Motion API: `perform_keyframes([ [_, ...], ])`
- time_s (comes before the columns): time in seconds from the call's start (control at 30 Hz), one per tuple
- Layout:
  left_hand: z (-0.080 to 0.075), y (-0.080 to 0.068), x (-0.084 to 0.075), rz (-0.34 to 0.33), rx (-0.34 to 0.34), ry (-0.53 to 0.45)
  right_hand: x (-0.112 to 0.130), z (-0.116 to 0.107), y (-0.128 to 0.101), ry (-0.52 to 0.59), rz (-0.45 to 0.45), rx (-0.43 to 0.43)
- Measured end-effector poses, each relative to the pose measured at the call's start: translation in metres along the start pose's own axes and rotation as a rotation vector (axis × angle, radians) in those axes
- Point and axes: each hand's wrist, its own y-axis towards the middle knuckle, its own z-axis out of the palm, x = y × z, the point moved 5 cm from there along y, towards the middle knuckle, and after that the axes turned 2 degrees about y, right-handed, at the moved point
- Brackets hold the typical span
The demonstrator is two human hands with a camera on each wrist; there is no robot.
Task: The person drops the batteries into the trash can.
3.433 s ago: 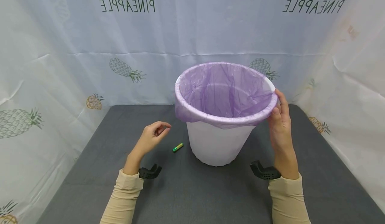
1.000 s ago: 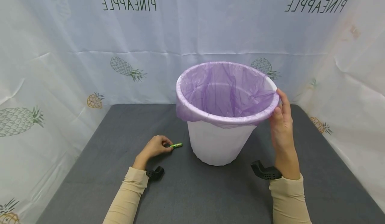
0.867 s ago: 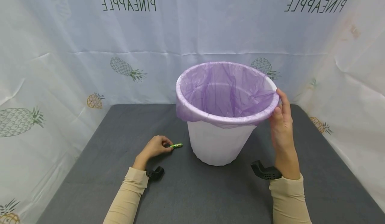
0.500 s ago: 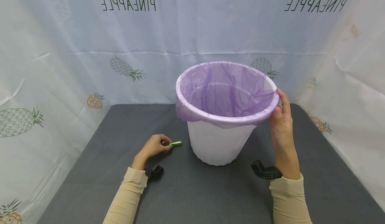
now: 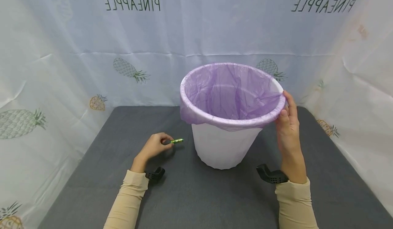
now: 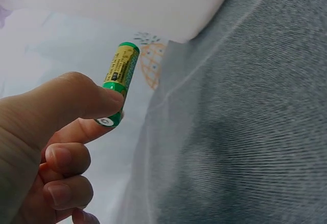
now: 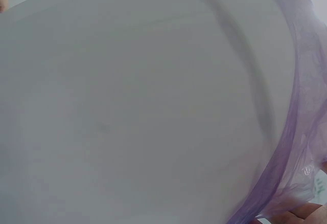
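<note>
A white bin lined with a purple bag stands in the middle of the grey table. My right hand holds its right rim, thumb and fingers on the bag's folded edge. In the right wrist view the bin's white wall fills the frame, with the purple bag edge at the right. My left hand pinches a small green battery between thumb and forefinger, lifted a little off the table left of the bin. The left wrist view shows the battery held at its lower end.
A pale curtain with pineapple prints closes in the table at the back and both sides. Black wrist mounts sit at both wrists. Grey tabletop shows in front of the bin.
My left hand came down onto the battery on the table, pinched it and has lifted it slightly up and away. The right hand has stayed on the bin's rim.
</note>
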Motion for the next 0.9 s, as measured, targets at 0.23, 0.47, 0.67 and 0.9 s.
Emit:
perform_keyframes([
  [0.23, -0.014, -0.001, -0.01, 0.009, -0.049, -0.028, 0.001, -0.001, 0.0, 0.001, -0.017, 0.011],
  [0.47, -0.025, -0.005, -0.016, 0.018, -0.079, -0.044, -0.001, -0.001, -0.001, -0.007, -0.014, 0.011],
  [0.67, -0.036, -0.005, -0.023, 0.061, -0.123, -0.034, -0.001, -0.001, 0.0, -0.007, 0.003, 0.008],
  [0.9, -0.048, -0.005, -0.032, 0.084, -0.159, -0.031, 0.0, -0.001, -0.001, -0.012, 0.02, 0.001],
])
